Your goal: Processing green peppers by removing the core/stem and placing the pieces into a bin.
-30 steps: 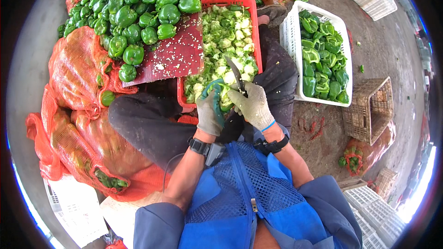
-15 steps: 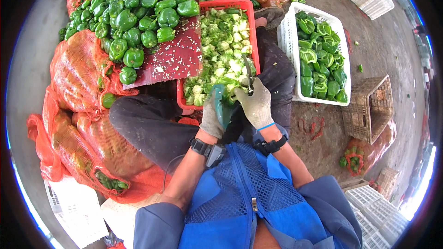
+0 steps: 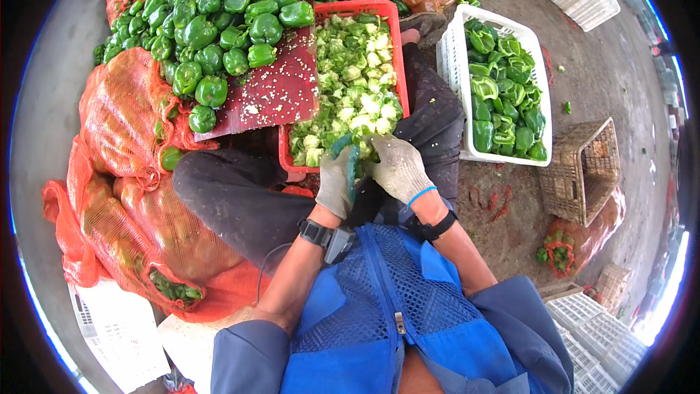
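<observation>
My left hand [image 3: 337, 181], in a grey glove with a teal palm, is closed round a green bell pepper [image 3: 362, 137], only part of which shows between the hands. My right hand [image 3: 399, 168], gloved too, bends its fingers in against the pepper. The knife it held a moment ago is now hidden behind the hand. Just beyond both hands, a red crate [image 3: 400, 51] holds many pale green pepper cores [image 3: 350, 73]. To the right, a white crate [image 3: 455, 55] contains hollowed green pepper pieces [image 3: 503, 91].
Whole green bell peppers [image 3: 208, 36] are heaped on a red board [image 3: 281, 76] strewn with seeds. Full orange mesh sacks [image 3: 120, 120] crowd the left side. A brown crate [image 3: 572, 175] lies on its side at right, near another sack [image 3: 594, 237]. My bent legs flank the red crate.
My right hand has turned inward over the pepper, and the dark curved blade that stuck up from it is out of sight. My left hand stays nearly in place.
</observation>
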Demonstrator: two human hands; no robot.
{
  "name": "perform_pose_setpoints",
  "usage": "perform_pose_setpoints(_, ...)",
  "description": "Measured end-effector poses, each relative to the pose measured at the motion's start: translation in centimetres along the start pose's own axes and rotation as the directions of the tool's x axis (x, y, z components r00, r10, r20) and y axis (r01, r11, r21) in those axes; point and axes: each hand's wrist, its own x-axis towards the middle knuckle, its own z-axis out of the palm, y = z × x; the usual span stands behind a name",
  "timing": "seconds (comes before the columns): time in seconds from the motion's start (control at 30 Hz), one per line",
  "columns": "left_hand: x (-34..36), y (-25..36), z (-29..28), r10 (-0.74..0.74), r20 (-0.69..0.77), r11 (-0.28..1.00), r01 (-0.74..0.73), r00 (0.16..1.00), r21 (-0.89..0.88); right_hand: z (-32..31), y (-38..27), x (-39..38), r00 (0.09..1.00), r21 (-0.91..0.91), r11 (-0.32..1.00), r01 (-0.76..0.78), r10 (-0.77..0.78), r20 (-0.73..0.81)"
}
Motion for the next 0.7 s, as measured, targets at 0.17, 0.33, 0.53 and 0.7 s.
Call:
perform_pose_setpoints(0.17, 0.0, 0.2, 0.6, -0.095, -0.05, 0.991, 0.09, 0.994, -0.099, 1.9, 1.1, 0.0, 0.994, -0.042, 0.998, -0.035, 0.031, -0.104)
perform_pose_setpoints(0.33, 0.9, -0.6, -0.3, -0.04, -0.021, 0.999, 0.041, 0.999, 0.032, 1.2, -0.2, 0.8, 0.978, 0.061, 0.98, -0.192, 0.196, -0.072)
perform_pose_setpoints(0.53, 0.3, -0.8, 0.0, 0.018, 0.053, 0.998, -0.015, 0.998, -0.053, 2.0, 1.5, 0.6, 0.942, 0.188, 0.937, -0.295, 0.318, -0.106)
perform_pose_setpoints(0.7, -0.2, -0.4, 0.6, 0.088, 0.048, 0.986, -0.094, 0.995, 0.14, 2.8, 1.1, 0.2, 0.97, 0.042, 0.98, -0.196, 0.2, -0.138)
